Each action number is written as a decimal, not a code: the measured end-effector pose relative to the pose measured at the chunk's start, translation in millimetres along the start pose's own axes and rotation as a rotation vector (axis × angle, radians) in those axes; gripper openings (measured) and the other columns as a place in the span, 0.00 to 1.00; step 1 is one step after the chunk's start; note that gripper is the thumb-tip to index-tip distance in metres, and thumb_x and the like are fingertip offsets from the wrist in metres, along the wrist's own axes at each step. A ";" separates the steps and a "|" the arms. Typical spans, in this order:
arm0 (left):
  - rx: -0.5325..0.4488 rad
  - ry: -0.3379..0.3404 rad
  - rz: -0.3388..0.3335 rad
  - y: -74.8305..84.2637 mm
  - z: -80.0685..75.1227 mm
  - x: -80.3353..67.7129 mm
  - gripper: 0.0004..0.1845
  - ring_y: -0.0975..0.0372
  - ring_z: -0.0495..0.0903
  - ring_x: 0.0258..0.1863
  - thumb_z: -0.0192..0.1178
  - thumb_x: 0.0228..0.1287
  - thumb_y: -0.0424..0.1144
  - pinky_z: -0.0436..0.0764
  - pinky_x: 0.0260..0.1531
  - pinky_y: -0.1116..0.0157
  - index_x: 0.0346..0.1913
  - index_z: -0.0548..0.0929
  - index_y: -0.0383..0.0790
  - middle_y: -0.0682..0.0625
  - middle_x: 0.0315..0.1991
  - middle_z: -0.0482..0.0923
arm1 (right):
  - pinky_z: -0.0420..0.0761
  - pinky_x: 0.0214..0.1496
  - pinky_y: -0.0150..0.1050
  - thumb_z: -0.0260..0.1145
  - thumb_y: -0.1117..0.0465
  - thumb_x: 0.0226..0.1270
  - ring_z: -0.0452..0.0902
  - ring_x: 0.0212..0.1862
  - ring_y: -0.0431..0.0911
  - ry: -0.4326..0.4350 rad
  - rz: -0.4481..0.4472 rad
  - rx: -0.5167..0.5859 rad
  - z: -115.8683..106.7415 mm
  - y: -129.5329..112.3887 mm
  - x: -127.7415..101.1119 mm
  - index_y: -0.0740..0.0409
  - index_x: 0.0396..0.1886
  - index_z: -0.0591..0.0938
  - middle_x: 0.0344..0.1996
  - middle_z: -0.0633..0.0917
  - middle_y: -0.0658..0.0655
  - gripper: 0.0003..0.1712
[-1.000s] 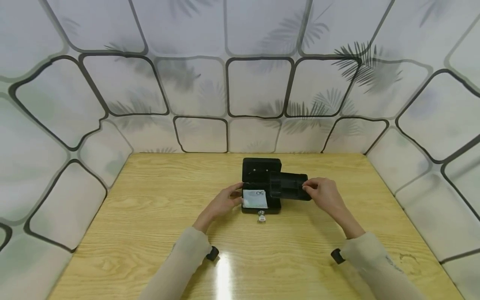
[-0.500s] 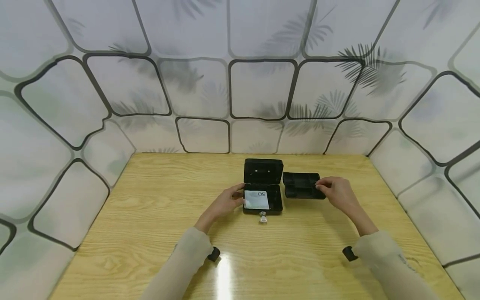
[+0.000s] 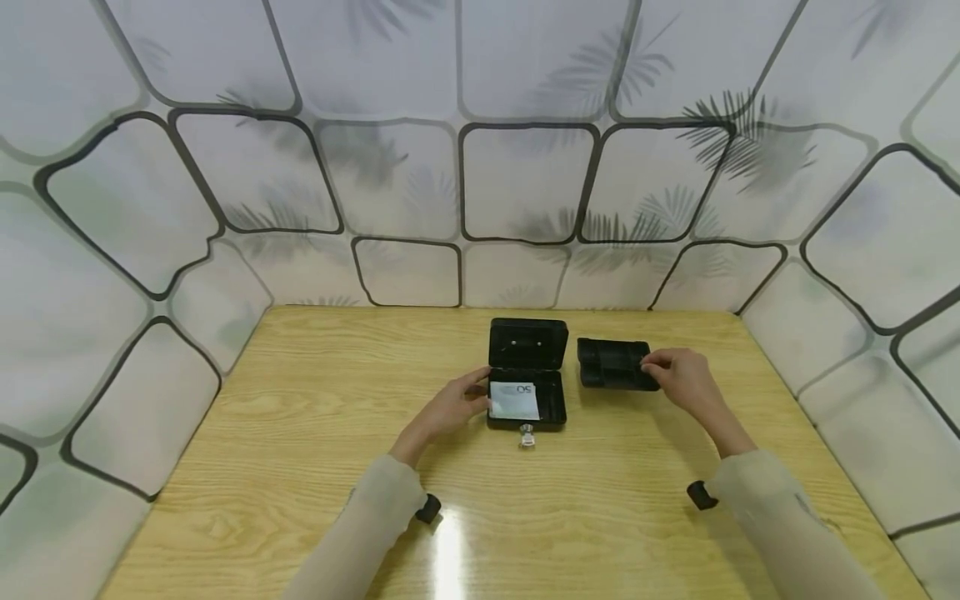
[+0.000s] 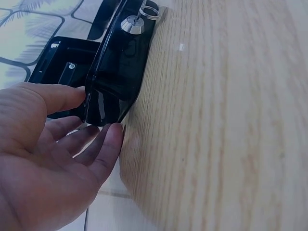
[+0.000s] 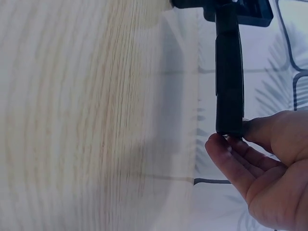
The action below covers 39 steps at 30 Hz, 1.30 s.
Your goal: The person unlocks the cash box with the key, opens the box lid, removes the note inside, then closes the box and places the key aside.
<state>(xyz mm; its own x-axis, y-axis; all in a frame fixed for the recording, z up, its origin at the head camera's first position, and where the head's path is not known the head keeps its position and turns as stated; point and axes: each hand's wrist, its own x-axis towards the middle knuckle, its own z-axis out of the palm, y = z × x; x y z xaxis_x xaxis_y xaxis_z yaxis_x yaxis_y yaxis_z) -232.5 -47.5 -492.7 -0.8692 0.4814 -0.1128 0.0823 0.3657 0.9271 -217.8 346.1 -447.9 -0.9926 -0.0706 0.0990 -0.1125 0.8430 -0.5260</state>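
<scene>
An open black cash box (image 3: pixel 553 403) sits on the table, lid raised at the back, with a pale banknote printed "50" (image 3: pixel 513 402) inside on the left. At the box's left side my left hand (image 3: pixel 452 407) holds its wall; in the left wrist view the thumb is at the rim and the fingers are against the side. To the right of the box, my right hand (image 3: pixel 681 380) pinches the right end of a black compartment tray (image 3: pixel 611 364) between thumb and fingers. In the right wrist view the tray is edge-on, above the tabletop, its shadow apart from it.
A silver lock with a key and ring (image 4: pixel 135 23) projects from the box's front. The wooden table (image 3: pixel 337 375) ends at a patterned cloth backdrop (image 3: pixel 405 175) behind and at both sides. Dark wrist straps (image 3: pixel 702 495) show by the sleeves.
My right hand has carried the tray rightward, from over the open box to beside it, then slightly farther back. My left hand has stayed at the box's left side.
</scene>
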 end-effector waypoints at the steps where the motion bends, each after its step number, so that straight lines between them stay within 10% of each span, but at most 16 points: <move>1: 0.001 -0.002 0.002 0.0 -0.2 0.0 0.33 0.44 0.70 0.71 0.57 0.78 0.32 0.71 0.67 0.46 0.80 0.60 0.36 0.36 0.75 0.66 | 0.78 0.29 0.42 0.65 0.65 0.76 0.79 0.27 0.46 -0.004 0.000 -0.001 0.6 1.3 2.2 0.71 0.48 0.87 0.46 0.87 0.72 0.12; 39: 0.027 -0.023 0.012 -8.1 -0.2 1.1 0.33 0.46 0.69 0.72 0.56 0.79 0.35 0.72 0.67 0.47 0.81 0.59 0.38 0.38 0.75 0.66 | 0.80 0.37 0.50 0.65 0.67 0.75 0.81 0.34 0.54 -0.023 0.015 -0.048 32.5 28.3 58.0 0.72 0.45 0.87 0.42 0.88 0.70 0.11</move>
<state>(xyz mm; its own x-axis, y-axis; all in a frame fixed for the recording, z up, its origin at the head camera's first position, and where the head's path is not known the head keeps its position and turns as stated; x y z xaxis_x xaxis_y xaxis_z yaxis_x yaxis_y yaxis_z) -234.2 -50.0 -500.2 -0.8568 0.5039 -0.1099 0.1060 0.3805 0.9187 -280.1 348.6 -484.5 -0.9950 -0.0697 0.0720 -0.0960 0.8685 -0.4862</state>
